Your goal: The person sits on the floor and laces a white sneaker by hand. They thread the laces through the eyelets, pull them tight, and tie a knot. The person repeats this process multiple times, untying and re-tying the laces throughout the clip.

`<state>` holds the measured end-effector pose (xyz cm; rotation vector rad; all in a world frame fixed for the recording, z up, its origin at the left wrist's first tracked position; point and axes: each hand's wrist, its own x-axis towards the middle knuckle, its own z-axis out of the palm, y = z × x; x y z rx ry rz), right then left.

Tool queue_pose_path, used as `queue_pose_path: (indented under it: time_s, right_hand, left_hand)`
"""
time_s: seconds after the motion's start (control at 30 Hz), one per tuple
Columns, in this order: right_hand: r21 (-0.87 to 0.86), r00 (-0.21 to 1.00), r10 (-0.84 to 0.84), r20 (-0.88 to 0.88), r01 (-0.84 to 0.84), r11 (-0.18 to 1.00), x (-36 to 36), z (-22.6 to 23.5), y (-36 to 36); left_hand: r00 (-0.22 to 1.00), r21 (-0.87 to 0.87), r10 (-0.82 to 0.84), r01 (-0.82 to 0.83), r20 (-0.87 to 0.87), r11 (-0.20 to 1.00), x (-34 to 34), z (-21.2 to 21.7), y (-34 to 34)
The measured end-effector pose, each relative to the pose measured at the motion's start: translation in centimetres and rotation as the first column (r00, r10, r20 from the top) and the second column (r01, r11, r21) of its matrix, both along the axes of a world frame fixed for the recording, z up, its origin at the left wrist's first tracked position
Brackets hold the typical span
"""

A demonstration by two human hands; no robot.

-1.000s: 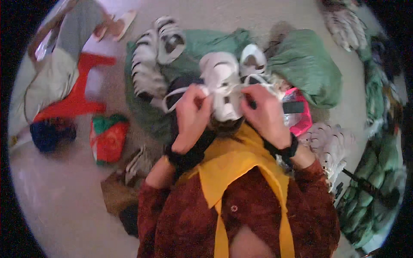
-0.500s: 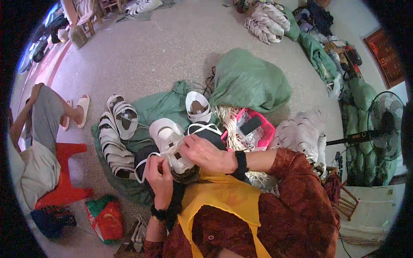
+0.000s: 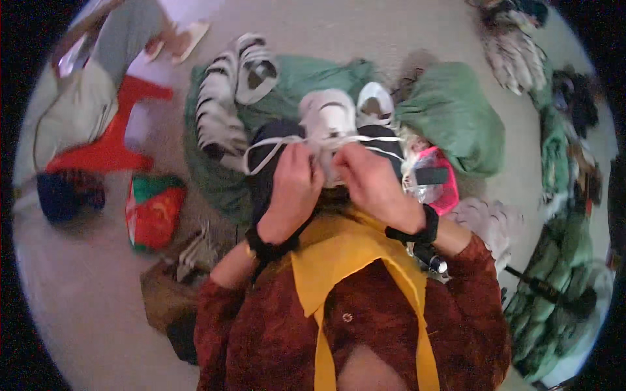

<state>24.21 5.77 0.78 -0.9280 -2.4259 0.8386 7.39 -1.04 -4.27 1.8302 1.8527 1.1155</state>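
Observation:
A white shoe (image 3: 328, 114) rests on my lap, its toe pointing away from me. My left hand (image 3: 293, 189) is closed at the near left side of the shoe, pinching a white shoelace (image 3: 264, 144) that loops out to the left. Opposite it, my right hand (image 3: 377, 186) is closed too, with lace between its fingers and a length stretching right over my dark trouser leg. The fingertips are slightly blurred, and my hands cover the shoe's near part. Just beyond to the right stands another white shoe (image 3: 375, 104).
Stacked white shoes (image 3: 218, 107) lie on a green sheet (image 3: 306, 75) to the left. At the right are a pink basket (image 3: 450, 195) holding a dark phone-like object, and a full green sack (image 3: 456, 120). A person sits by a red stool (image 3: 127, 130) at far left.
The view has turned and shifted, so the scene sits differently. My right hand has moved from above the shoe to its right side, and lace now stretches out on both sides.

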Motion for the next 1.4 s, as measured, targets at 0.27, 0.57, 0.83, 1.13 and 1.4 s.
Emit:
queue_pose_path:
  time_s: [0.27,0.57,0.83,1.13,1.4]
  right_hand:
    - [-0.005,0.999,0.048,0.0,-0.048,0.999,-1.9,-2.3,1.5]
    - [0.039,0.993,0.084,0.087,-0.088,0.995,-2.3,-2.9,2.6]
    - [-0.738,0.823,-0.3,-0.482,-0.197,0.646,4.7,7.3,5.0]
    - [-0.674,0.812,-0.2,-0.548,-0.288,0.68,2.9,8.5,5.3]
    - [-0.618,0.784,-0.08,-0.615,-0.417,0.667,1.8,7.1,5.5]
  left_hand:
    - [0.987,-0.013,0.068,-0.067,0.148,0.998,0.6,-0.7,-0.1]
    - [0.975,0.051,0.056,-0.069,0.213,0.996,0.2,-0.9,0.6]
    - [0.969,0.033,0.047,-0.057,0.241,0.998,-0.2,0.2,0.4]
    - [0.939,0.031,-0.107,0.102,0.326,0.994,0.6,2.7,1.0]
    - [0.857,-0.018,-0.188,0.223,0.481,0.975,2.4,2.9,2.1]
